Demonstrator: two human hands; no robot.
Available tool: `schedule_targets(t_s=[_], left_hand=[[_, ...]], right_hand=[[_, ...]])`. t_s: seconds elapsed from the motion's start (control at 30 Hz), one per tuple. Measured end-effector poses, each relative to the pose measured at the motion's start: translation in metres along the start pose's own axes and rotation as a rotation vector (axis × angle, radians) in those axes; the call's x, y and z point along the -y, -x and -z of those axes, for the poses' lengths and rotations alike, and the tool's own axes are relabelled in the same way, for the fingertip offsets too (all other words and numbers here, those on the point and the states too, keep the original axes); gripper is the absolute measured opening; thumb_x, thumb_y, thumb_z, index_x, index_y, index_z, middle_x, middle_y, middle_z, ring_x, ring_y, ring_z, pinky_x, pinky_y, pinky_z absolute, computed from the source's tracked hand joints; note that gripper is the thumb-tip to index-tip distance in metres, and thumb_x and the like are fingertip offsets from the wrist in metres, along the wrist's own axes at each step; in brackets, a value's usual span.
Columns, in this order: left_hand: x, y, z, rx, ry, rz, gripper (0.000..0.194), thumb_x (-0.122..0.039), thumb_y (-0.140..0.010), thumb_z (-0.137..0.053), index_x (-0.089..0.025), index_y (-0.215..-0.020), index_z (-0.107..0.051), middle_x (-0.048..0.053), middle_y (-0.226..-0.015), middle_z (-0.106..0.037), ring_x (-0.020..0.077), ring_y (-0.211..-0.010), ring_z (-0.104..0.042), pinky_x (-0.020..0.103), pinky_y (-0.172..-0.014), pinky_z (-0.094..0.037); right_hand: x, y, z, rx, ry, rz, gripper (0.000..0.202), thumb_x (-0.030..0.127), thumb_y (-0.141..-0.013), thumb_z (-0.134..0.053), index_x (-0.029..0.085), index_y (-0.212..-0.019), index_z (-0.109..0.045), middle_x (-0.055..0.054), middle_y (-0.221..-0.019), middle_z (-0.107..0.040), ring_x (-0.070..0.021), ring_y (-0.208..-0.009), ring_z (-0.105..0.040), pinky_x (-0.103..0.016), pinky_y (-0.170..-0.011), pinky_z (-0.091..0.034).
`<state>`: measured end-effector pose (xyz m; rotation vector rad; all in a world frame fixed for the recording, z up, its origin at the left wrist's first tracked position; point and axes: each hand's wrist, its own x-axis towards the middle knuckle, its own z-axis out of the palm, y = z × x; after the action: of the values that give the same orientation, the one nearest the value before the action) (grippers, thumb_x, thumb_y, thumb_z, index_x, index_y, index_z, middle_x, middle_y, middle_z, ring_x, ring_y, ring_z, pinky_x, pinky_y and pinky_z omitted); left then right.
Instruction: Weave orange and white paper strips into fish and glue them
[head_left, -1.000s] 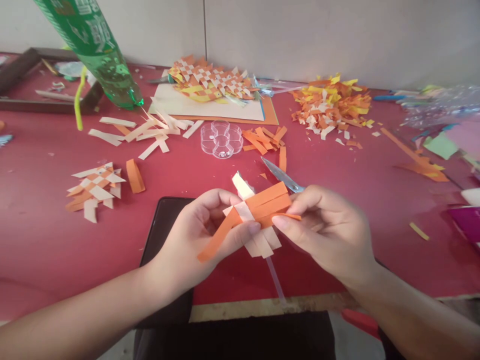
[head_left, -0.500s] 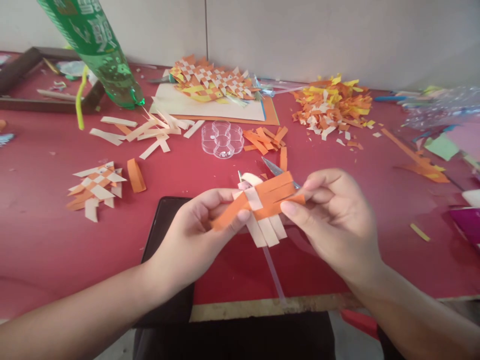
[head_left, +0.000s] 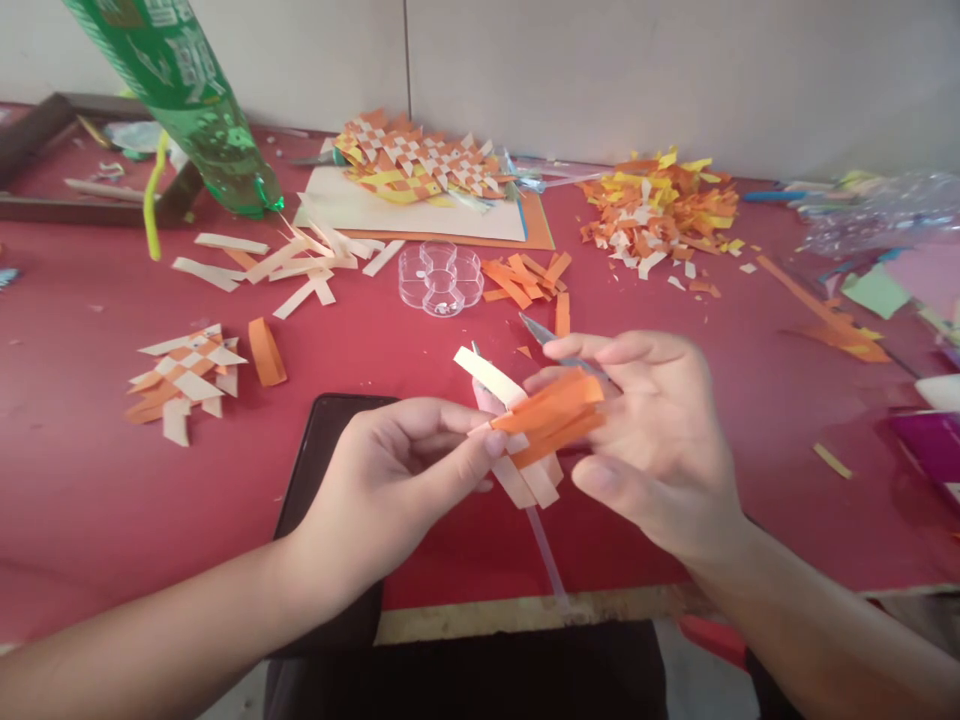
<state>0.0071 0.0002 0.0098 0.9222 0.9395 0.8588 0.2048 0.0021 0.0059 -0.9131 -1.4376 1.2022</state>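
My left hand [head_left: 420, 465] pinches a woven piece of orange and cream paper strips [head_left: 551, 415] between thumb and fingers. Its orange strips point right and blur a little; cream strips hang below, and one sticks up at the upper left. Just right of it, my right hand [head_left: 660, 440] has its thumb and fingers apart and holds nothing. Behind that hand lie scissors [head_left: 551, 335], partly hidden, with the blade tip showing. A finished-looking woven paper fish [head_left: 191, 370] rests at the left, beside a folded orange strip [head_left: 267, 352].
A dark phone-like slab [head_left: 330, 430] lies under my left wrist. Behind are loose cream strips [head_left: 300, 262], a clear flower-shaped case [head_left: 441, 280], orange strips [head_left: 525, 278], more woven pieces [head_left: 420, 160], and a scrap pile [head_left: 660, 210]. A green bottle [head_left: 195, 110] stands back left.
My right hand has let go of the orange strips and its fingers have spread. The woven piece has turned in my left hand, and its cream strip now stands out at the upper left.
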Motion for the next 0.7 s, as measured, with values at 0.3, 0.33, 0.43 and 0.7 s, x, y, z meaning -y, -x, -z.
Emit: schedule_targets(t_s=[0.3,0.33,0.43,0.7], left_hand=[[-0.0015,-0.0004,-0.0003,0.063,-0.07,0.028,0.013,-0.029,-0.084,-0.071,-0.017,-0.088,-0.074,0.001,-0.083,-0.08,0.0157,-0.077,-0.076,0.018,-0.072,-0.059],[-0.0015,-0.0006,-0.0002,0.058,-0.076,0.029,0.012,-0.029,-0.084,-0.071,-0.018,-0.087,-0.074,0.001,-0.084,-0.08,0.0155,-0.077,-0.076,0.018,-0.071,-0.059],[-0.0019,0.0006,-0.0001,0.049,-0.1,0.026,0.014,-0.03,-0.085,-0.07,-0.017,-0.085,-0.073,0.002,-0.083,-0.08,0.0162,-0.075,-0.075,0.021,-0.072,-0.059],[-0.0051,0.003,0.0003,0.022,-0.144,0.007,0.019,-0.032,-0.088,-0.066,-0.017,-0.077,-0.069,0.003,-0.07,-0.078,0.0183,-0.067,-0.074,0.025,-0.066,-0.059]], right_hand=[[0.0009,0.001,-0.0048,-0.094,0.186,-0.008,0.024,0.015,-0.084,-0.068,0.027,-0.094,-0.05,0.005,-0.082,-0.071,-0.0086,-0.069,-0.069,-0.015,-0.057,-0.056],[0.0009,0.001,-0.0053,-0.09,0.192,-0.008,0.024,0.015,-0.084,-0.068,0.027,-0.093,-0.05,0.005,-0.082,-0.071,-0.0087,-0.069,-0.069,-0.015,-0.057,-0.056],[0.0019,0.0014,-0.0067,-0.092,0.203,0.001,0.025,0.013,-0.083,-0.069,0.027,-0.092,-0.051,0.005,-0.081,-0.071,-0.0093,-0.067,-0.069,-0.016,-0.055,-0.057],[0.0016,0.0004,-0.0029,-0.042,0.163,-0.045,0.026,0.015,-0.081,-0.071,0.027,-0.094,-0.052,0.005,-0.08,-0.068,-0.0098,-0.063,-0.066,-0.019,-0.054,-0.057]])
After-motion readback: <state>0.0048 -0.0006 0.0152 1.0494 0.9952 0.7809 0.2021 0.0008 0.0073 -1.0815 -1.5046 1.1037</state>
